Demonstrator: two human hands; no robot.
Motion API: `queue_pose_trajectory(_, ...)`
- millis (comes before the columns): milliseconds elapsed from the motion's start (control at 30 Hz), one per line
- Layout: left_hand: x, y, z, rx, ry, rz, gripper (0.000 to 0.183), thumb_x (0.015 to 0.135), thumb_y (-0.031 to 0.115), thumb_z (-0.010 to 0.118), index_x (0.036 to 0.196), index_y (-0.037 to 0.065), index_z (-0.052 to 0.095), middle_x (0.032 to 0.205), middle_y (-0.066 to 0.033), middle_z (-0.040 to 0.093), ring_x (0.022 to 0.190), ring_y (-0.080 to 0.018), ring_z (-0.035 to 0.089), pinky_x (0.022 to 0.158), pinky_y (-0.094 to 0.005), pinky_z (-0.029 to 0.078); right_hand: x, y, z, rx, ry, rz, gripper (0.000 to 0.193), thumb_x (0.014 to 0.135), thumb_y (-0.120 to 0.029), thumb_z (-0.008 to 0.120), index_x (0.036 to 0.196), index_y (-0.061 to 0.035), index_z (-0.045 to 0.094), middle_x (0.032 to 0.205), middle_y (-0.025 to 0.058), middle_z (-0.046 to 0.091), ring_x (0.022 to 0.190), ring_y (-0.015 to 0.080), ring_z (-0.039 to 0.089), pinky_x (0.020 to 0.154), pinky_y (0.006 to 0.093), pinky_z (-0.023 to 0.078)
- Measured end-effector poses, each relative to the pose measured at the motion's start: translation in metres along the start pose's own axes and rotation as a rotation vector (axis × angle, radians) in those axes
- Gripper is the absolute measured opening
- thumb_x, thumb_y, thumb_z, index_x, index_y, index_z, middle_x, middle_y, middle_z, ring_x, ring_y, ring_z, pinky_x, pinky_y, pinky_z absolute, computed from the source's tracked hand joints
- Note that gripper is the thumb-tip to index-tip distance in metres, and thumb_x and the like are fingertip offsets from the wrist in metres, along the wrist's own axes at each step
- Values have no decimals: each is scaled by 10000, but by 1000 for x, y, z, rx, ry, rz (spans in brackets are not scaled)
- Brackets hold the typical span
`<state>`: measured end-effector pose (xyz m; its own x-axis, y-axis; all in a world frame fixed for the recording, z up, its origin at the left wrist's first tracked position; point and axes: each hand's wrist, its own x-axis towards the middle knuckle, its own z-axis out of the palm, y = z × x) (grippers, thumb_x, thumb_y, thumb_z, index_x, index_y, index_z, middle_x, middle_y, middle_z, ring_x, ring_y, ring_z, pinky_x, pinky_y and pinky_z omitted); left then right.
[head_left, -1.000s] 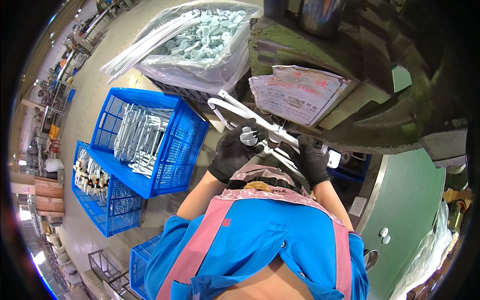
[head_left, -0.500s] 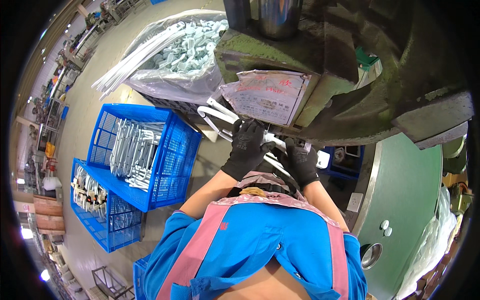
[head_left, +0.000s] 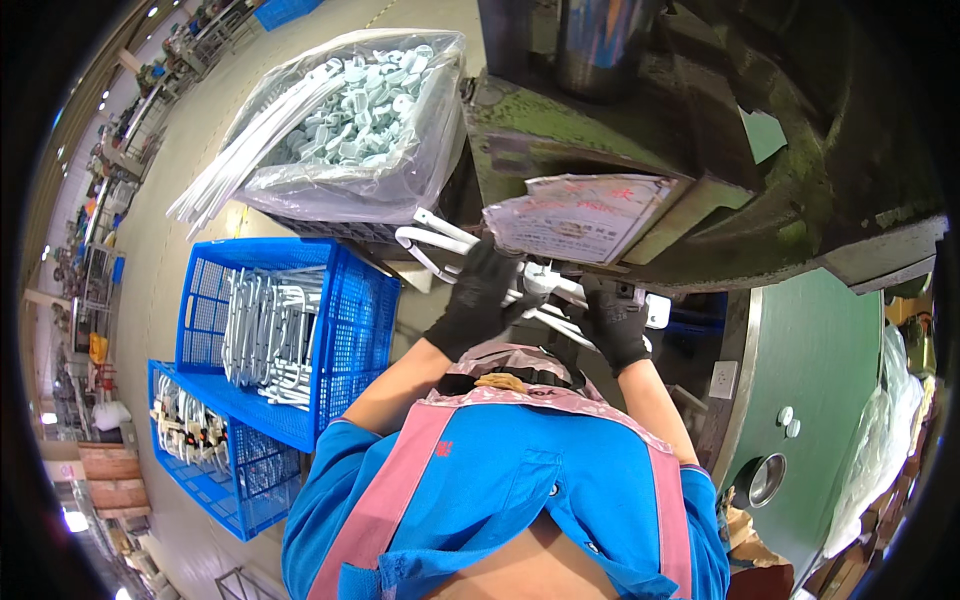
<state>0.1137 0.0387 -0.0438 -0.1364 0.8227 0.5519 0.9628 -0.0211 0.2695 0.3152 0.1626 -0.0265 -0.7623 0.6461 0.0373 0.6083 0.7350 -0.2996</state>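
Observation:
A white bent-tube frame (head_left: 430, 258) lies under the head of the green machine press (head_left: 590, 130), its rounded end sticking out on the left. My left hand (head_left: 485, 300), in a black glove, is closed over its left part. My right hand (head_left: 613, 322), also gloved in black, grips the tubes farther right, beside a white end plate (head_left: 657, 311). A pale fitting (head_left: 541, 278) sits on the tubes between my hands. Some fingertips are hidden below the press's torn paper label (head_left: 580, 220).
On the left, a blue crate (head_left: 350, 340) holds several white bent tubes, with another blue crate (head_left: 262, 480) beneath. Behind, a plastic-lined bin (head_left: 340, 190) contains pale fittings and long white rods (head_left: 250, 140). To the right stands a green table (head_left: 800, 360) bearing a round metal dish (head_left: 767, 480).
My left hand has shifted slightly off the middle of the frame, uncovering the pale fitting. My right hand has moved a little right. The whole view has shifted slightly.

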Motion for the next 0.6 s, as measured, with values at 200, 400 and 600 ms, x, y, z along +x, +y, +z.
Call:
queue_pose_trajectory(200, 20, -103, -54, 58, 105, -347, 255, 922, 229, 501, 1073, 51, 605, 983, -199, 622, 921, -374, 580, 803, -446, 443, 0, 26, 48, -79, 241, -83, 466, 696, -418, 699, 1099, -204, 603, 1009, 84, 624, 909, 327, 598, 710, 471, 469)
queue_pose_trajectory(400, 11, -135, -40, -608, -97, -703, 274, 942, 217, 494, 941, -13, 642, 788, -165, 633, 720, -197, 576, 699, -347, 456, 3, 14, 31, -61, 178, 37, 470, 629, -417, 734, 1048, -218, 657, 1047, 78, 648, 984, 325, 594, 838, 463, 445)
queue_pose_trajectory(600, 16, -143, -29, -812, -86, -724, 288, 936, 225, 506, 979, -19, 654, 805, -111, 651, 748, -153, 573, 715, -320, 462, 4, -13, 11, -278, 216, 151, 354, 617, -418, 738, 949, -297, 723, 718, 63, 666, 654, 269, 649, 586, 394, 506)
